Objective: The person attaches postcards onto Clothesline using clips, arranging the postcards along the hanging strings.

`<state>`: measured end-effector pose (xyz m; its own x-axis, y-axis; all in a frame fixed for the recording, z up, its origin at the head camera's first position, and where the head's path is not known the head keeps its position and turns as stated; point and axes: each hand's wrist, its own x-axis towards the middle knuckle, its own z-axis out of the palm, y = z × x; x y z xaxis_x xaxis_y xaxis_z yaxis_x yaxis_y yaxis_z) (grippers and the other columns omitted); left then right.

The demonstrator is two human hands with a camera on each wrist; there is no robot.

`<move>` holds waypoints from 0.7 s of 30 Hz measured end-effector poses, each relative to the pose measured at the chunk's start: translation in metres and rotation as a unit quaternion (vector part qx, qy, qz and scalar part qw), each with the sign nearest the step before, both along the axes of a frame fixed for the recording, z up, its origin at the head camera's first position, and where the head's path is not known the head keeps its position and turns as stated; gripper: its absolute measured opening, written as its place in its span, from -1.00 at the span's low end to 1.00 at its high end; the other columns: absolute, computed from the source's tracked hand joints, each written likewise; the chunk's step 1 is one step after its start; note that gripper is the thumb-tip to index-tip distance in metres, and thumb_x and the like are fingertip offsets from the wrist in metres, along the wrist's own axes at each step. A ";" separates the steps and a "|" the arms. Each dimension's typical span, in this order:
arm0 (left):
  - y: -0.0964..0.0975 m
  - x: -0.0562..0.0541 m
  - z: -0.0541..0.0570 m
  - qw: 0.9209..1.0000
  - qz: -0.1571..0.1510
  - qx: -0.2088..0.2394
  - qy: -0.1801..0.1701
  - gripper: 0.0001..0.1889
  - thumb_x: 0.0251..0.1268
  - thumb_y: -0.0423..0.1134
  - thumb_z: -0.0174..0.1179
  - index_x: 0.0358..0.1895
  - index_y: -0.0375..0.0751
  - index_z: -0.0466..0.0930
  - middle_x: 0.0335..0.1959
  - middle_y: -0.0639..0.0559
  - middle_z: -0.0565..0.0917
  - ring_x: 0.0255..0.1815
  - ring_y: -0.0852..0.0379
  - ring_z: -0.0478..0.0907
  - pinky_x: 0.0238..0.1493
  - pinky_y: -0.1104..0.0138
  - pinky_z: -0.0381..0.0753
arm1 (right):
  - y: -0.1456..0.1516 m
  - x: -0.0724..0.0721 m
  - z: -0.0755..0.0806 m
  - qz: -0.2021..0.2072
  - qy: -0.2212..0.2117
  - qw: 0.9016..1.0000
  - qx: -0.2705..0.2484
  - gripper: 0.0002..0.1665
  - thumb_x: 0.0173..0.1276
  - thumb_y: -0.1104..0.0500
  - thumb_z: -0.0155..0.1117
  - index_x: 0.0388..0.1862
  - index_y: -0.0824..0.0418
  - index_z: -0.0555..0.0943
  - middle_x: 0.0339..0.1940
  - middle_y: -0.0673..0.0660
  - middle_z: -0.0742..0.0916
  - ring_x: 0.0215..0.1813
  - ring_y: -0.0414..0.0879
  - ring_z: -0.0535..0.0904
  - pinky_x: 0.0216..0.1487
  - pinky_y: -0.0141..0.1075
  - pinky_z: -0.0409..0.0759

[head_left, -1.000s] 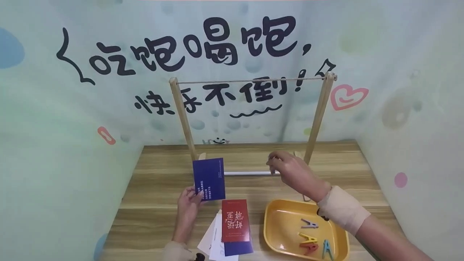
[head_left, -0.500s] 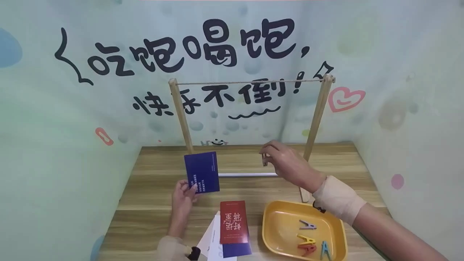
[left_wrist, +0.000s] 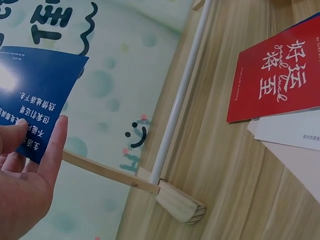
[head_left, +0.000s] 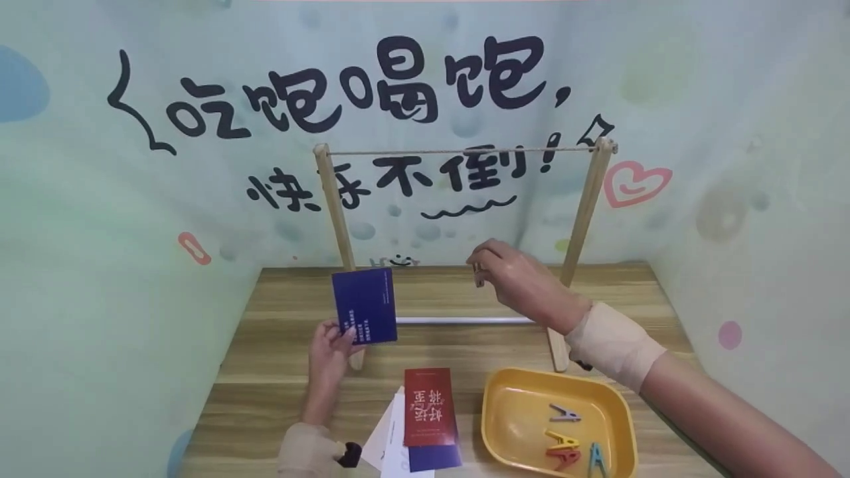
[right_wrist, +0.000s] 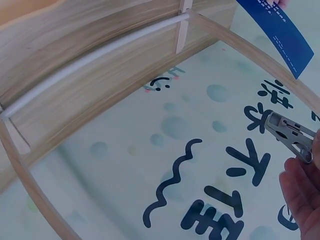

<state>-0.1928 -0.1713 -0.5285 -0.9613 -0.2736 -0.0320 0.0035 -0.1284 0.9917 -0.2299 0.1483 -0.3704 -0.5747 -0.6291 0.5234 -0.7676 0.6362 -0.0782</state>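
blue postcard pinched in left hand before wooden frame, metal clothespin pinched in right hand (could drop if grip slackened)

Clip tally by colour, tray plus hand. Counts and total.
Greyish clip in the tray: 1
Yellow clip, tray: 1
Red clip, tray: 1
Teal clip, tray: 1
Grey clip in the right hand: 1
Total: 5
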 end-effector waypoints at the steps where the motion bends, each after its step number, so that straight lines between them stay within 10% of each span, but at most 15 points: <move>1: -0.001 -0.001 0.002 1.000 -0.001 0.003 0.003 -0.77 0.42 -0.55 0.05 0.05 -0.44 0.29 -0.05 -0.21 0.66 -0.20 0.20 0.68 -0.08 0.21 0.77 | -0.001 -0.001 0.002 -0.001 0.001 1.000 0.003 -0.78 0.32 0.40 0.34 -0.06 0.28 0.63 -0.10 0.15 0.71 -0.06 -0.03 0.71 -0.05 -0.26 0.74; 21: 0.000 -0.017 0.014 0.996 0.002 0.078 0.034 -0.82 0.40 -0.62 -0.01 -0.10 -0.33 0.27 -0.26 0.08 0.67 -0.25 0.22 0.66 -0.24 0.35 0.75 | -0.026 -0.021 0.037 0.007 0.020 1.000 0.001 -0.75 0.31 0.39 0.35 -0.04 0.29 0.64 -0.15 0.16 0.72 -0.12 -0.01 0.72 -0.06 -0.25 0.73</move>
<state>-0.2101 -0.1717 -0.5143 -0.9614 -0.2750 -0.0090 0.0714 -0.2808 0.9571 -0.2509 0.1227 -0.3338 -0.5438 -0.6381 0.5450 -0.7792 0.6251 -0.0457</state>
